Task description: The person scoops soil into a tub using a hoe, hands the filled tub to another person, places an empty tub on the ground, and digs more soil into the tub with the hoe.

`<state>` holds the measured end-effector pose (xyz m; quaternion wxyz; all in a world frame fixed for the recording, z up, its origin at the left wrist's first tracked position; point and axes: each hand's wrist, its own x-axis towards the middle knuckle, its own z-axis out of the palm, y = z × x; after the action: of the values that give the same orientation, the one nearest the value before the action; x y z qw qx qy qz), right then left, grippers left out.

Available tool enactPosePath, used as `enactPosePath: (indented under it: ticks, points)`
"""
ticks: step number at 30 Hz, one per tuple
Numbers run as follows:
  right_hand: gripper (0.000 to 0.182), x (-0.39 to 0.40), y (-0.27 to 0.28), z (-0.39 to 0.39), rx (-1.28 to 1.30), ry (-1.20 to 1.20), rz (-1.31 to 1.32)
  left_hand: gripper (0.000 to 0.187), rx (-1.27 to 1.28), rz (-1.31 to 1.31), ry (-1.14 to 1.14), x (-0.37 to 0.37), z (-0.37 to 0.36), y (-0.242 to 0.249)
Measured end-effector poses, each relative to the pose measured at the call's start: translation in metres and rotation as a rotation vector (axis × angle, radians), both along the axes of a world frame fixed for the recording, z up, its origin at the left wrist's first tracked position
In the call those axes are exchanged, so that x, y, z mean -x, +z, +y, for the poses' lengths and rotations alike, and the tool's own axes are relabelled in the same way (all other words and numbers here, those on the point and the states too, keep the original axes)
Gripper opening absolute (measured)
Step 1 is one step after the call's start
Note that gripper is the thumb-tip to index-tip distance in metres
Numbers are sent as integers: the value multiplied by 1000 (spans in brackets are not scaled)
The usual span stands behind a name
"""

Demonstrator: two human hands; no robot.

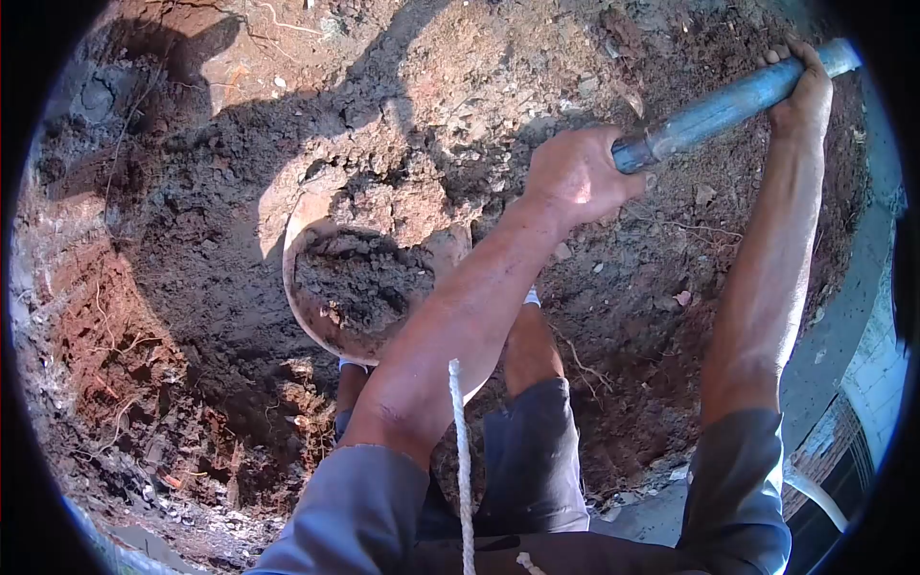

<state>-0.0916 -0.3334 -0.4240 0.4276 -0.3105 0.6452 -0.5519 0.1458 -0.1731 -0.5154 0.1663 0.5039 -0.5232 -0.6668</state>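
Observation:
My left hand is closed around the lower end of a blue-grey pipe, just below a collar on it. Whatever continues past that fist is hidden by my hand and forearm. Farther up, my right hand wraps the same pipe near its pale top end. The pipe slants up to the right, above the ground. Left of my forearm, a round, shallow pan with a light rim sits on the soil, with dark clods of earth in it. My left forearm covers part of its right side.
Uneven, clumpy soil with thin roots lies all around, partly in shadow. My legs stand close behind the pan. A white rope hangs before my chest. Along the right runs a grey concrete edge.

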Motion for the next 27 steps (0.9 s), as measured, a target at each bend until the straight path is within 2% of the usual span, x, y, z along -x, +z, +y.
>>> enactPosePath:
  ticks: [1,2,3,4,5,7,8,9,10,11,12,13,14,19,21,22,25,26,27]
  points:
    - [8,-2,-31,6,-28,-30,-26,45,-57,-23,-22,-5,8,-15]
    - [5,-54,-57,41,-143,-82,127,45,-238,-43,-25,-15,36,-34]
    - [16,-83,-102,79,-356,-88,177,45,-397,-72,-19,-33,73,-56]
    - [14,-109,-151,127,-605,-71,91,42,-624,-186,-97,-59,124,-62]
    - [15,-134,-196,177,-828,-20,58,42,-865,-66,143,-79,201,-50]
    - [15,-168,-239,256,-1103,64,4,39,-711,-71,262,-93,286,-57]
    - [16,-173,-240,266,-1150,78,-28,38,-630,-76,315,-100,329,-60]
    - [16,-174,-240,266,-1164,86,-36,36,-1020,-114,196,-100,276,-21]
    - [17,-173,-238,267,-1179,80,-34,36,-960,-161,145,-105,262,-11]
    - [17,-175,-237,263,-1173,78,-28,38,-747,-182,250,-107,265,-7]
    - [18,-176,-239,251,-1155,86,-19,38,-703,-167,239,-109,266,-11]
    - [20,-179,-238,246,-1153,93,-13,38,-701,-181,209,-112,262,-11]
    - [12,-180,-237,245,-1147,102,-15,38,-699,-194,180,-116,258,-12]
    - [15,-193,-228,256,-1105,17,9,48,-674,-142,149,-140,260,3]
    - [15,-207,-202,263,-1092,-17,1,52,-735,-111,143,-157,274,12]
    - [15,-212,-193,271,-1037,-50,-70,52,-735,-162,32,-169,271,20]
    - [15,-239,-157,291,-958,-148,-151,57,-526,-275,2,-213,283,35]
    - [15,-256,-138,293,-927,-180,-187,56,-523,-368,-87,-233,278,43]
    - [16,-277,-120,299,-905,-210,-224,54,-516,-352,-79,-253,298,36]
